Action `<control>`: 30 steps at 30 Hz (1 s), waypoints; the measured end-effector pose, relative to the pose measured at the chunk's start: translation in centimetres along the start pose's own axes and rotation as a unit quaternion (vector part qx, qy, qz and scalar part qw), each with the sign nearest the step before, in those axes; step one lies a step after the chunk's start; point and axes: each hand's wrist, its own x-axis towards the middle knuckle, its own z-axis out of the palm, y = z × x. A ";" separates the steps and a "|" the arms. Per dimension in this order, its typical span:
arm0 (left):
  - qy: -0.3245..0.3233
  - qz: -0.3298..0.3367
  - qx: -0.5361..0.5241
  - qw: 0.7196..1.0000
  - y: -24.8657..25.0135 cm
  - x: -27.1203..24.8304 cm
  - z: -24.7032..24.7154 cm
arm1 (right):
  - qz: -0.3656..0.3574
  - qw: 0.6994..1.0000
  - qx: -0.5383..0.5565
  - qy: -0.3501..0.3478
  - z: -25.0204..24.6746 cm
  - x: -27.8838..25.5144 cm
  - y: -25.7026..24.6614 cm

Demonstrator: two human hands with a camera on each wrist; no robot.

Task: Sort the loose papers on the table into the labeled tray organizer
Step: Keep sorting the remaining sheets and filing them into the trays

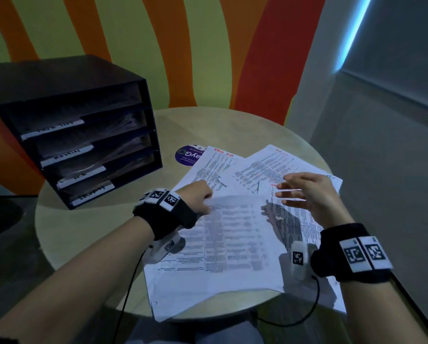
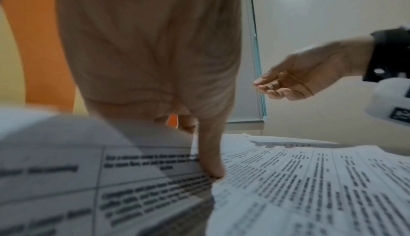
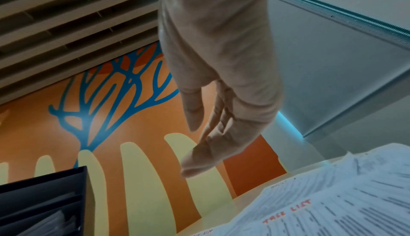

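The loose papers (image 1: 223, 219) lie fanned on the round surface (image 1: 88, 234), none yet filed. The left hand (image 1: 198, 197) pinches the top sheet's corner; the right hand (image 1: 310, 194) hovers, its grip apart. The tray organizer (image 1: 78, 135) already holds some sheets; sorting looks barely begun.

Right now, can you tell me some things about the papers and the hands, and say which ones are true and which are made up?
1. The left hand pinches the top sheet. True.
2. The right hand grips a pen. False: it hovers over the papers with straight fingers and holds nothing.
3. The tray organizer has white labels on its shelves. True.
4. The papers lie on a square table. False: the table is round.
5. A purple sticker peeks out beyond the papers. True.
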 end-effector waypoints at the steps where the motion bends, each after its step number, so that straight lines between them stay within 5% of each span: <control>1: 0.040 -0.011 -0.042 0.998 -0.5 0.1 0.0 | 0.003 1.000 -0.004 0.013 -0.5 0.2 0.1; 6: 0.244 -0.058 -0.340 0.907 -1.8 -0.6 -2.5 | 0.011 0.994 -0.031 0.108 -2.0 1.2 0.9; 10: 0.231 -0.036 -0.497 0.836 -0.6 -1.4 -5.0 | 0.056 0.992 -0.027 0.107 -1.3 1.3 1.3; 14: 0.199 -0.025 -0.589 0.783 1.2 -0.8 -4.7 | 0.097 0.995 0.031 0.018 0.2 1.3 2.1; 18: 0.156 -0.033 -0.506 0.848 3.0 -0.1 -3.5 | 0.051 0.995 0.086 0.027 0.0 1.5 2.4; 23: 0.029 -0.102 -0.201 0.974 1.4 0.0 -1.9 | -0.065 0.972 0.024 0.224 -3.8 1.4 1.0; 27: -0.037 -0.112 -0.041 0.992 0.3 0.1 -0.1 | -0.080 0.943 0.067 0.317 -7.0 1.1 0.6; 30: -0.039 -0.115 -0.049 0.991 0.2 0.2 0.4 | -0.078 0.941 0.097 0.315 -7.7 0.5 0.5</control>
